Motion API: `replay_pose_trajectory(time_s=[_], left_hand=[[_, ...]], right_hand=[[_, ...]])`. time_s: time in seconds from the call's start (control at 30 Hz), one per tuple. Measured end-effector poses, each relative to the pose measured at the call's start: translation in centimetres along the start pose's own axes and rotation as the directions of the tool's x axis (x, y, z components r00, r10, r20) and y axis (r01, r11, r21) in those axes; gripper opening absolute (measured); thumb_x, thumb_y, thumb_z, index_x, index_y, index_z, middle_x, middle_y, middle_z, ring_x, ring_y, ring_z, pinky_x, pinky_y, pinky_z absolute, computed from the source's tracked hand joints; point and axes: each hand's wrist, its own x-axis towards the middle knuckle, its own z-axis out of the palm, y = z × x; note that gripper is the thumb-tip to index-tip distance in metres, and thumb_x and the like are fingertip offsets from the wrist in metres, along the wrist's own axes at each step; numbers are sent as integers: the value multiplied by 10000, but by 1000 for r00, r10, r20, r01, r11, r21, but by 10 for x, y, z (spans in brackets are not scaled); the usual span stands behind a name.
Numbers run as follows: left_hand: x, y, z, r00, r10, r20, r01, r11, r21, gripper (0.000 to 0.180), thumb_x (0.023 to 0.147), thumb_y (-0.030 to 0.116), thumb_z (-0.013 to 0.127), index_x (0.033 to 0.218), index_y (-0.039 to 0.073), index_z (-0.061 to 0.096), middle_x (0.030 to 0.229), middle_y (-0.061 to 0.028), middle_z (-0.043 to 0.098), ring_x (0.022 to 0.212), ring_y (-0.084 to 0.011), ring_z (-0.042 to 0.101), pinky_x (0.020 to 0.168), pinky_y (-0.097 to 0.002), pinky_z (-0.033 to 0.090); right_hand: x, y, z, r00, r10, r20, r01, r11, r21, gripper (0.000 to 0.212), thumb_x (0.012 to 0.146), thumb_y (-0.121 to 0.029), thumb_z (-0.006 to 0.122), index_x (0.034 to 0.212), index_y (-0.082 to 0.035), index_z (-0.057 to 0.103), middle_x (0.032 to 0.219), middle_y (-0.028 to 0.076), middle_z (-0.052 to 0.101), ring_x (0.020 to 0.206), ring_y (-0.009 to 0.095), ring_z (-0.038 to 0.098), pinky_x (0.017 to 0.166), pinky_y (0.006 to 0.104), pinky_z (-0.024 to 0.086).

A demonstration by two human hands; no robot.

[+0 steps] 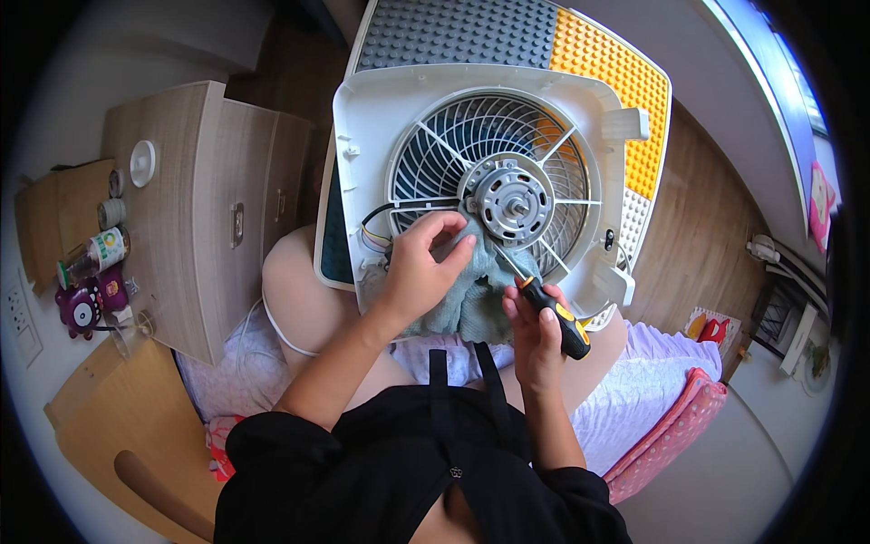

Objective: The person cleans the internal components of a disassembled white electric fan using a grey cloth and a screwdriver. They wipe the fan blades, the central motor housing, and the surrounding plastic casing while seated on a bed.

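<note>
A white fan housing (368,88) lies across my lap and the board, its round grille and silver motor (514,198) facing up. In my right hand (536,347) is a screwdriver (560,317) with a black and yellow handle. Its shaft slants up and left toward the motor's lower edge; the tip's contact is unclear. My left hand (424,267) hovers over a grey-green cloth (480,288) beside the motor, fingers curved, a small gap between thumb and forefinger. No object shows between them. The cloth bunches from the motor's edge down over the housing's near side.
Under the housing is a building-brick board with grey (453,34) and yellow (609,77) studded panels. Thin wires (373,238) run at the housing's left. A wooden cabinet (172,208) stands left, and a pink dotted cloth (666,435) lies at right.
</note>
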Motion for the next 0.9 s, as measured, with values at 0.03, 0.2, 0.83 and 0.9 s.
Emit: replay_pose_trajectory(time_s=[0.03,0.2,0.83,0.9], left_hand=[[-1,3,1,999,-23,23,25,995,-99,268,809,62,673,1032,-23,551,940,-28,588,851,-109,571,773,-248,462],[-28,22,-14,976,-70,208,161,871,-464,204,850,69,581,1031,19,498,950,5,514,874,-72,499,787,-228,424],[-209,109,-166,998,18,-64,-63,578,-814,443,908,307,397,1169,-7,570,1165,-143,613,1070,-291,582,967,-441,429],[-224,103,-181,999,-2,-54,-43,570,-820,437,908,310,398,1152,-5,579,1152,-132,621,1066,-278,584,967,-434,430]], right_hand=[[-2,-1,-4,1000,11,-3,-11,1000,26,395,880,-166,567,1221,-46,406,1202,252,525,1083,366,578,956,442,465],[-18,-32,-20,989,49,138,-62,994,89,384,858,-252,593,1163,-60,458,1211,254,521,1093,358,564,962,475,445],[-37,56,-10,980,-100,-173,-28,789,-614,381,798,-275,725,885,28,513,685,55,610,493,149,604,456,264,459],[-27,66,-2,967,-117,-226,-37,815,-578,435,798,-295,719,913,38,463,690,92,609,507,165,626,455,264,476]])
